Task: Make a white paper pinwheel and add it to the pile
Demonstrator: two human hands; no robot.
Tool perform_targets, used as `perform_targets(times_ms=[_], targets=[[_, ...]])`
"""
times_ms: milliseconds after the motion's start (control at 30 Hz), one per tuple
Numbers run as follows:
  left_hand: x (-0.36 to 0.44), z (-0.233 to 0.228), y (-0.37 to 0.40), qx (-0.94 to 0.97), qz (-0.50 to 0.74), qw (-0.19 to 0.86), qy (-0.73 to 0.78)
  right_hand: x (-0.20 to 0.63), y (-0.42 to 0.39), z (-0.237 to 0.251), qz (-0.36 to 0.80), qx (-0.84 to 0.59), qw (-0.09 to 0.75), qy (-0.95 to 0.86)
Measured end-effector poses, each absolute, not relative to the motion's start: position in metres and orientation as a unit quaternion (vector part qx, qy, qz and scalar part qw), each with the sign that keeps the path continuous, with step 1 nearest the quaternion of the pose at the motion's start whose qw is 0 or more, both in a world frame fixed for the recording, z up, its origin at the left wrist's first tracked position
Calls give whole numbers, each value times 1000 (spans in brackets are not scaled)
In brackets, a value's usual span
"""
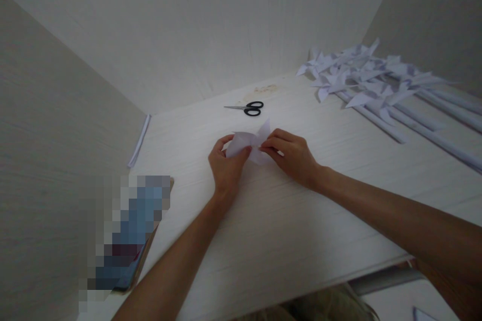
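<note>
A white paper pinwheel (241, 142) with folded blades is held over the table between my two hands. My left hand (228, 163) grips it from the left, fingers behind the paper and thumb pressing near its centre. From the right, my right hand (291, 153) pinches at the middle of the pinwheel; the fingertips are close together, and anything small between them is too fine to make out. Just beyond the hands lie scissors (253, 108) with black handles, their blades pointing left.
Several white paper pinwheels (361, 75) and rolled paper sticks (422, 125) are heaped at the back right. A thin paper roll (140, 140) lies against the left wall. A blurred-out phone-like device (137, 230) rests at the left. Walls border the white table (271, 241) at the back and sides.
</note>
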State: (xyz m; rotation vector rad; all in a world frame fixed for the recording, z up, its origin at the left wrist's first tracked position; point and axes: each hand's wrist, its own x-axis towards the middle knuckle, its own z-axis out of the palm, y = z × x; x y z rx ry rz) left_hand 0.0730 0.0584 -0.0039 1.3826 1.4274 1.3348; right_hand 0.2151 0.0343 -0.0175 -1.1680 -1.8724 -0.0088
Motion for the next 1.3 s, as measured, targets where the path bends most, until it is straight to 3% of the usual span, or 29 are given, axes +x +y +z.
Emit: perform_targets(times_ms=[667, 1300], targets=[[72, -3, 58, 549, 504, 380, 548, 217, 37, -20, -3, -497, 451, -741], [71, -8, 62, 514, 537, 394, 541, 216, 36, -19, 35, -406, 500, -764]])
